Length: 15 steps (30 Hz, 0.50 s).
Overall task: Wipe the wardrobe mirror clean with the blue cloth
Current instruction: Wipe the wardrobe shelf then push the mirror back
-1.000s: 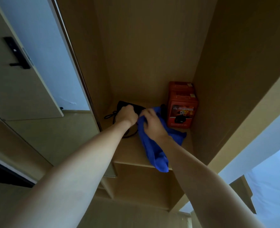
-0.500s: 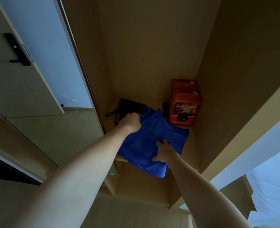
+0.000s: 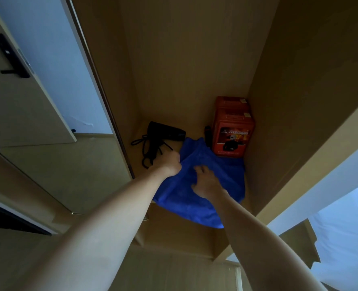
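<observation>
Head view: blue cloth (image 3: 199, 198) (on shelf) under 2 grips; left hand (image 3: 168, 164) pinches, right hand (image 3: 205, 181) presses flat.

Left hand (image 3: 169, 164) fingertips buried in blue cloth (image 3: 197, 198); red box (image 3: 232, 133) print too small to read.

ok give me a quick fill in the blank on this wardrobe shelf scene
1. The cloth spread on the shelf is ____ in colour.
2. The red box stands at the shelf's ____ side.
3. The left hand grips the cloth's ____ edge.
4. The right hand rests on the ____.

Missing: blue; right; left; cloth
</observation>
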{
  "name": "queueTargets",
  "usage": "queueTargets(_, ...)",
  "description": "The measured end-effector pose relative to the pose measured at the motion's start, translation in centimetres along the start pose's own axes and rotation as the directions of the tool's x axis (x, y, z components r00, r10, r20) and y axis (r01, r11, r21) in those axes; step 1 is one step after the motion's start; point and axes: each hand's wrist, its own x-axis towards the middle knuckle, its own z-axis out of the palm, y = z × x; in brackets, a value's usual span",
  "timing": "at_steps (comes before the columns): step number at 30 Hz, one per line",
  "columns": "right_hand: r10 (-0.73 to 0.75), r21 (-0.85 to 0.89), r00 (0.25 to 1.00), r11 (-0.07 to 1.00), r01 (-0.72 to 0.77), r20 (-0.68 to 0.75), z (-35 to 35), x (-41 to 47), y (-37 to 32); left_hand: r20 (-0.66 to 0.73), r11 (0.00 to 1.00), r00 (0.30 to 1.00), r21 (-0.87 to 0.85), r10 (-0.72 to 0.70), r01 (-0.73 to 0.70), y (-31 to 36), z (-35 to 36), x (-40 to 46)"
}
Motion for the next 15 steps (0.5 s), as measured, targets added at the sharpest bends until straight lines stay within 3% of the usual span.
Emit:
queueTargets(3, -0.048, -0.111, 0.970, 0.991, 0.076, 0.238, 2.4, 0.6, -2.0, -0.037, 1.000, 0.999, -0.004, -0.007, 0.007, -0.2, -0.2, 0.3)
queueTargets(6, -0.070, -0.154, 0.985, 0.984, 0.094, 0.156, 2.3, 0.5, -2.3, -0.039, 0.998, 0.999, -0.053, -0.023, 0.021, -0.8, -0.6, 0.9)
queueTargets(9, 0.002, -0.118, 0.992, 0.993, 0.013, 0.125, -0.2, 1.3, -1.9, -0.042, 0.996, 0.998, -0.084, -0.038, 0.035, -1.1, -0.9, 1.3)
queueTargets(12, 0.092, 0.102, 0.993, 0.990, -0.099, 0.068, -0.6, 2.9, -1.8, -0.053, 0.993, 0.996, -0.105, -0.068, 0.062, -1.2, -1.1, 1.5)
queueTargets(15, 0.199, 0.430, 0.975, 0.875, -0.220, 0.093, -0.1, 4.2, -3.2, -0.054, 0.989, 0.994, -0.122, -0.090, 0.083, -1.5, -1.0, 1.6)
